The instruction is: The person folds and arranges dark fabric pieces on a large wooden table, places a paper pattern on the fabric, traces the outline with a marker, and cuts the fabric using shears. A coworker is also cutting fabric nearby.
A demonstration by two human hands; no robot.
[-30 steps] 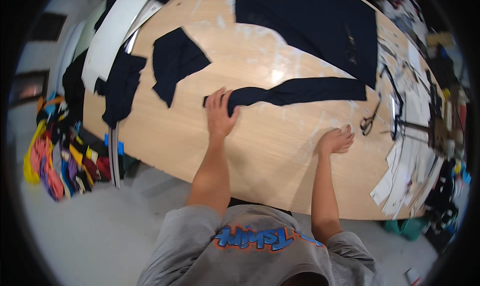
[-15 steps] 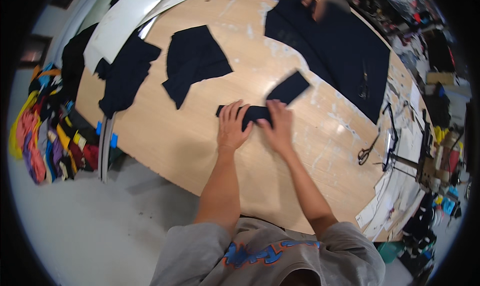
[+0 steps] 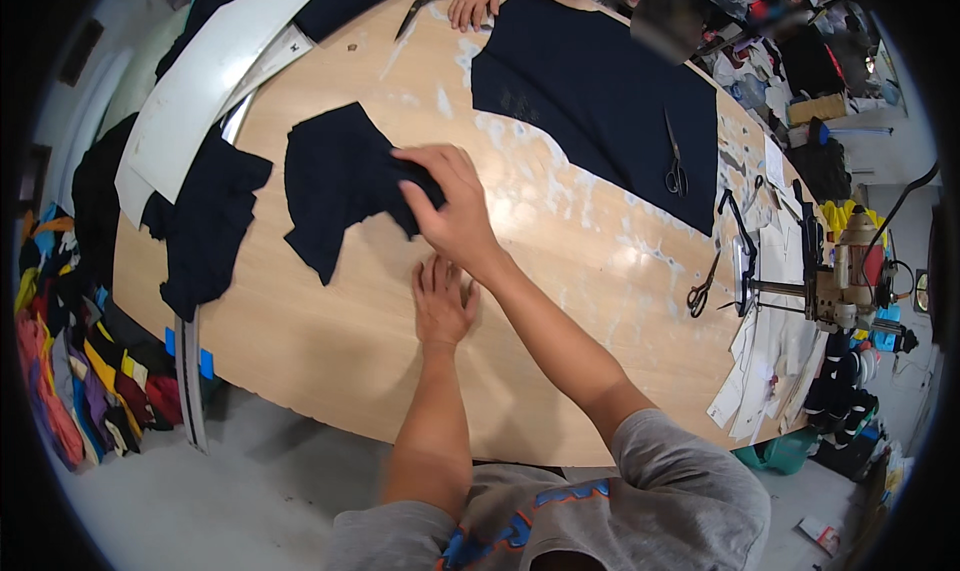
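Observation:
My right hand point(image 3: 455, 206) reaches across to the left, fingers and thumb curled around a small dark navy piece of fabric point(image 3: 418, 183). That piece is at the right edge of a larger dark fabric piece point(image 3: 335, 186) lying on the table; where one ends and the other begins is hard to tell. Nearer to me, my left hand point(image 3: 442, 306) rests on the bare wood with its fingers stretched out, holding nothing. The right wrist passes just beyond its fingertips.
Another person's hand point(image 3: 473, 6) touches the wooden table point(image 3: 560, 371) beside a large navy cloth point(image 3: 600, 101). Scissors point(image 3: 675, 156) lie on that cloth, more scissors point(image 3: 703, 289) to the right, and a pair point(image 3: 422, 1) far off. White pattern boards point(image 3: 215, 91) and dark fabric point(image 3: 215, 226) are at left.
My right hand has moved left with the small fabric, crossing in front of my left hand. The left hand has let go and lies flat. The view has shifted.

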